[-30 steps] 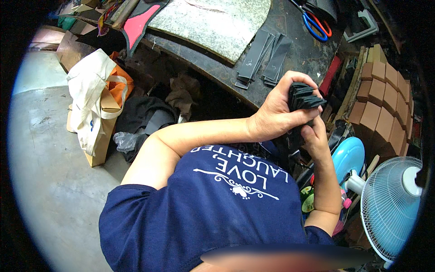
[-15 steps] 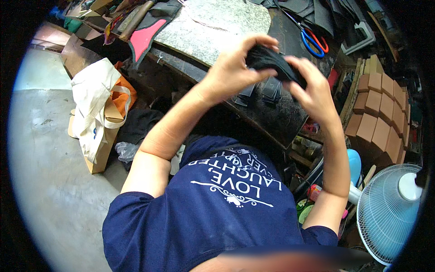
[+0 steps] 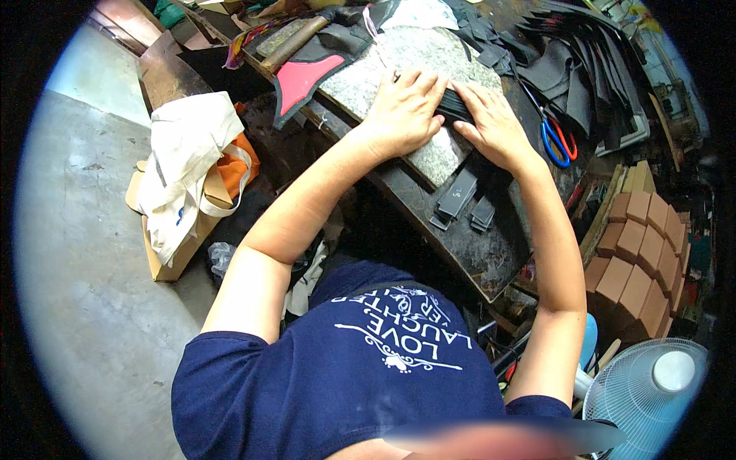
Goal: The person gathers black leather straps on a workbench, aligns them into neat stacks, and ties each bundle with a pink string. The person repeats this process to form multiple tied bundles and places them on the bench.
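Observation:
On the speckled stone slab (image 3: 438, 159) rests a stack of thin black pieces (image 3: 455, 107), pressed between both hands. My left hand (image 3: 406, 111) grips its left end, fingers laid over the top and thumb along the near side. At the right end, my right hand (image 3: 494, 126) closes round it in the same way. Much of the stack is hidden under the fingers. Just nearer than the slab, small bundles of dark grey pieces (image 3: 458, 193) lie on the black tabletop (image 3: 491, 259).
Blue-and-red-handled scissors (image 3: 557, 143) lie right of my right hand, before dark grey sheets (image 3: 563, 84). A pink black-edged piece (image 3: 307, 80) overhangs the table's left edge. Brown blocks (image 3: 632, 261) and a fan (image 3: 648, 399) stand right; a white cloth bag (image 3: 188, 161) is left.
Both hands have brought the black stack down from the air onto the slab. The stack, tilted and blurred before, now lies against the stone. The view has shifted a little.

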The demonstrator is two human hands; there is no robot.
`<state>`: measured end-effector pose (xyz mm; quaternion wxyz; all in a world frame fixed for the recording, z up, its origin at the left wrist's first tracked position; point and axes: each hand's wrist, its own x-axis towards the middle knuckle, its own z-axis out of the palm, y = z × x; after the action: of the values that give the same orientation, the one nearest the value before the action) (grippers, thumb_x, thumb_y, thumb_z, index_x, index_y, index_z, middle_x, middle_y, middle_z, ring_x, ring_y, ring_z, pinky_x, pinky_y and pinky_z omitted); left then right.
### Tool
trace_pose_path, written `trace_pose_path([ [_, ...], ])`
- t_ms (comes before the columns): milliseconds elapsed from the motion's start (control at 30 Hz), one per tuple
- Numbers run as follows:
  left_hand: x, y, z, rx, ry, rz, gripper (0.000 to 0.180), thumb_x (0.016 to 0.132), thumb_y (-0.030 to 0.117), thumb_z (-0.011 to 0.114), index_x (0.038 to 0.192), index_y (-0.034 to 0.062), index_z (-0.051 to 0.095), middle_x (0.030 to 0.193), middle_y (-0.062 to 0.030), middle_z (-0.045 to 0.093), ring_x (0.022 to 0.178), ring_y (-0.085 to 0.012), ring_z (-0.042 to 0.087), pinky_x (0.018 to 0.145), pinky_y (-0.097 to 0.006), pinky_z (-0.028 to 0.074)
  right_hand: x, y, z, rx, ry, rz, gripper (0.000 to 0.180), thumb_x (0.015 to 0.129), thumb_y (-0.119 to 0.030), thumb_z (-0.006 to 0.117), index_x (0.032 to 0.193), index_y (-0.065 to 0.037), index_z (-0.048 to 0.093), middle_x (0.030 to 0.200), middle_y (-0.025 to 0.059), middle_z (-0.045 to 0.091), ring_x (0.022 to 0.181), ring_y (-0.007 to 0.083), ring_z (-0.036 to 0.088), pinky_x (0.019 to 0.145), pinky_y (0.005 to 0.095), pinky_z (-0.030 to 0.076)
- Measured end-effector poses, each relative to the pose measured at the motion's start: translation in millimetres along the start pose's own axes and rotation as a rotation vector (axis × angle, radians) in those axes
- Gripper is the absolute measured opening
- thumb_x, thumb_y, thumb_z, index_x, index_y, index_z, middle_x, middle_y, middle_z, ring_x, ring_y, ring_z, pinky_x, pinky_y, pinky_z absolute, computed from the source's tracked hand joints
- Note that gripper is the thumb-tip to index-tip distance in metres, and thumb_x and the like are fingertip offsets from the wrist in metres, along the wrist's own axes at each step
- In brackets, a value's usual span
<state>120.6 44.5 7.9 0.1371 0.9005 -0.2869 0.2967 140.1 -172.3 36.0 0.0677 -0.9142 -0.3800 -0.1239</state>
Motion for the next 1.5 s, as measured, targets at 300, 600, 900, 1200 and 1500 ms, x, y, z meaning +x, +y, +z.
trace_pose_path([
  [300, 7, 3, -26, -0.035, -0.013, -0.139, 0.071, 0.079, 0.035, 0.065, 0.138, 0.0039, 0.041, 0.134, -0.0139, 0.044, 0.121, -0.0328, 0.042, 0.102, -0.044, 0.034, 11, -10, -20, 0.096, 0.053, 0.223, 0.051, 0.079, -0.034, 0.069, 0.121, -0.007, 0.059, 0.112, 0.0174, 0.064, 0.105, 0.0327, 0.061, 0.091, 0.0394, 0.047],
  [600, 3, 42, -44, -1.91, -0.128, -0.94, 0.043, 0.094, 0.032, 0.059, 0.126, 0.0038, 0.049, 0.114, -0.009, 0.059, 0.097, -0.017, 0.062, 0.08, -0.032, 0.054, 26, -53, -48, 0.298, 0.146, 0.587, 0.048, 0.074, -0.038, 0.07, 0.11, -0.005, 0.066, 0.099, 0.0178, 0.069, 0.091, 0.0313, 0.067, 0.08, 0.0385, 0.051],
  [900, -10, 54, -53, -2.14, 0.049, -0.907, 0.029, 0.087, 0.005, 0.061, 0.114, -0.0006, 0.054, 0.098, -0.0084, 0.064, 0.082, -0.0163, 0.064, 0.07, -0.03, 0.057, -20, -110, -78, 0.242, 0.172, 0.311, 0.043, 0.074, -0.032, 0.076, 0.105, -0.005, 0.063, 0.096, 0.0108, 0.062, 0.081, 0.0279, 0.065, 0.07, 0.0367, 0.051],
  [1200, -29, 77, -69, -2.136, -0.164, -0.944, 0.032, 0.083, 0.006, 0.068, 0.112, -0.0028, 0.056, 0.092, -0.0115, 0.067, 0.079, -0.0203, 0.069, 0.073, -0.032, 0.058, -55, -90, -82, 1.099, 0.116, 0.574, 0.017, 0.092, -0.013, 0.062, 0.1, 0.001, 0.067, 0.085, 0.0014, 0.065, 0.078, 0.0055, 0.057, 0.068, 0.0199, 0.044],
  [1500, -35, 88, -74, -2.113, -0.196, -0.819, 0.031, 0.085, 0.009, 0.068, 0.112, -0.0014, 0.058, 0.096, -0.0116, 0.067, 0.078, -0.0191, 0.068, 0.074, -0.033, 0.058, -62, -89, -79, 1.321, 0.181, 0.625, 0.016, 0.089, -0.007, 0.064, 0.103, -0.002, 0.058, 0.09, 0.0039, 0.063, 0.078, 0.0103, 0.06, 0.071, 0.0235, 0.048],
])
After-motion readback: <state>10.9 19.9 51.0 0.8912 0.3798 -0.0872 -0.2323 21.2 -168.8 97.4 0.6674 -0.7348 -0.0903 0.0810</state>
